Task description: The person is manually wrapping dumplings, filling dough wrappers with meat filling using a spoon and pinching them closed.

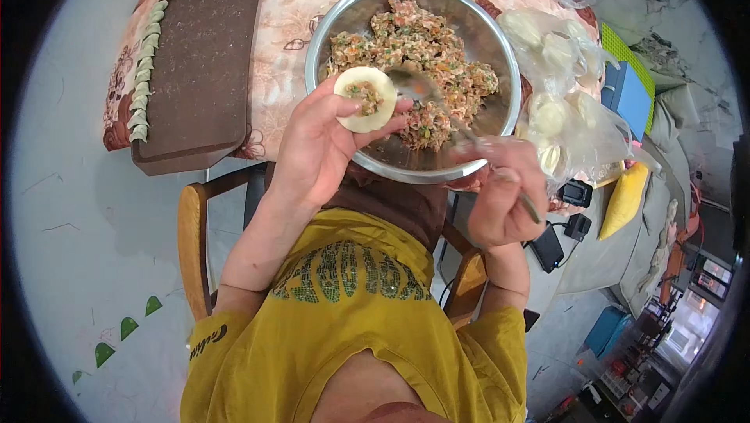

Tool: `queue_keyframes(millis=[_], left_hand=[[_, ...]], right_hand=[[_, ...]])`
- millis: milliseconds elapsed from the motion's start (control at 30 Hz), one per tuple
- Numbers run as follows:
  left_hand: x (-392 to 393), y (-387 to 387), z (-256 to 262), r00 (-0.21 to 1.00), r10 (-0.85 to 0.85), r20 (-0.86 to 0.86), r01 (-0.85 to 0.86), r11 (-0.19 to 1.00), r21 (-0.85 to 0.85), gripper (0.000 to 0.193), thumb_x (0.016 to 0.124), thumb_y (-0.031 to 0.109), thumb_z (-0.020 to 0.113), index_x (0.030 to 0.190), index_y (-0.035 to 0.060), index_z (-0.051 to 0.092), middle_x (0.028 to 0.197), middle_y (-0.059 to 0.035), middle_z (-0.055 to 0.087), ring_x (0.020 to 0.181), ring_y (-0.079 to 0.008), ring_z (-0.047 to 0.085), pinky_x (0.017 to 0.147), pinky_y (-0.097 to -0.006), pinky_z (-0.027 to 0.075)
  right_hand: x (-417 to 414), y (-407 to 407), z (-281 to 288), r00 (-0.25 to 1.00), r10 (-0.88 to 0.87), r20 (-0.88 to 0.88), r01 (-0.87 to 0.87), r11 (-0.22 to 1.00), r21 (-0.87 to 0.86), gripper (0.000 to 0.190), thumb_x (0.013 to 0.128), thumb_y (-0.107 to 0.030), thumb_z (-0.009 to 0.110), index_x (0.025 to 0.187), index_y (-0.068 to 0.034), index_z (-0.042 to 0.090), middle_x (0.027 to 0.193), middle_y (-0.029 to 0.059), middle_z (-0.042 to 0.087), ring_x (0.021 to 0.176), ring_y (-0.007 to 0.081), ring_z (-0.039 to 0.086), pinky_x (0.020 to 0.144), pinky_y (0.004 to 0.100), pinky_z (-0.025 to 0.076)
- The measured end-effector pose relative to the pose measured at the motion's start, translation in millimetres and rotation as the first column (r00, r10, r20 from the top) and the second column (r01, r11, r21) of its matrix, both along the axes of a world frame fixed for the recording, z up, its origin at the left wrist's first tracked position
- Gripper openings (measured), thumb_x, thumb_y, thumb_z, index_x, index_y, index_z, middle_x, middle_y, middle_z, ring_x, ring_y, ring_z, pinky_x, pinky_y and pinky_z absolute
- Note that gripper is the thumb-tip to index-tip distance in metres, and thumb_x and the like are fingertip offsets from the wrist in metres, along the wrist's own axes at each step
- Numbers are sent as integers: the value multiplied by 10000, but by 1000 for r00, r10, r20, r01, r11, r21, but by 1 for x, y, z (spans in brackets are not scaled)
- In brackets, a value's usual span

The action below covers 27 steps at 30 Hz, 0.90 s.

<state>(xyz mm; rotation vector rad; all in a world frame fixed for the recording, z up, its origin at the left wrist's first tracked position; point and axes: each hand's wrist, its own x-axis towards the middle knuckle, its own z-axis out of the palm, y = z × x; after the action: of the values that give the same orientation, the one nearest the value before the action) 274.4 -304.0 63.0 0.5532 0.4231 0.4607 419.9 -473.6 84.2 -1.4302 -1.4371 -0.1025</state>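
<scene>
My left hand holds a round dough wrapper over the near left rim of a steel mixing bowl; a small mound of filling lies on the wrapper. My right hand grips the handle of a metal spoon; the spoon's bowl is beside the wrapper's right edge, above the chopped filling in the bowl. At the left, a row of folded dumplings lines the far left edge of a brown tray.
Clear plastic bags with pale dough pieces lie right of the bowl. Beyond them are a blue box and a yellow object. Black chargers lie near my right wrist. The patterned tablecloth shows between tray and bowl.
</scene>
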Motion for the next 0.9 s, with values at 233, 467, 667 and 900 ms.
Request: queue_keyframes(millis=[233,467,667,900], left_hand=[[-2,6,-1,996,80,-49,-72,985,154,373,932,-10,613,1293,-52,529,1193,-192,669,1149,-328,675,991,-416,583],[-4,4,-3,994,80,-69,-70,988,139,325,944,-12,627,1260,-36,556,1169,-174,684,1086,-322,704,949,-400,605],[-8,8,-6,994,50,-94,-39,993,111,366,971,27,586,1320,-63,524,1215,-212,658,1170,-392,655,994,-440,588],[-7,10,-3,999,6,46,0,991,-130,362,1015,181,530,1274,-72,526,1207,-222,660,1157,-394,661,988,-447,585]], right_hand=[[17,2,-15,961,-269,71,274,958,-81,42,923,54,637,953,27,649,817,146,683,679,273,660,585,333,496],[42,15,-39,878,-366,-310,254,903,-346,216,1035,-156,590,962,24,684,656,99,656,576,171,644,557,329,492],[39,0,-24,848,-507,-157,332,738,-588,296,986,-254,690,905,30,694,622,84,633,555,130,597,531,302,458],[10,-14,-4,850,-478,-223,209,694,-689,252,963,-229,716,902,15,699,605,43,592,552,94,528,526,290,440]])
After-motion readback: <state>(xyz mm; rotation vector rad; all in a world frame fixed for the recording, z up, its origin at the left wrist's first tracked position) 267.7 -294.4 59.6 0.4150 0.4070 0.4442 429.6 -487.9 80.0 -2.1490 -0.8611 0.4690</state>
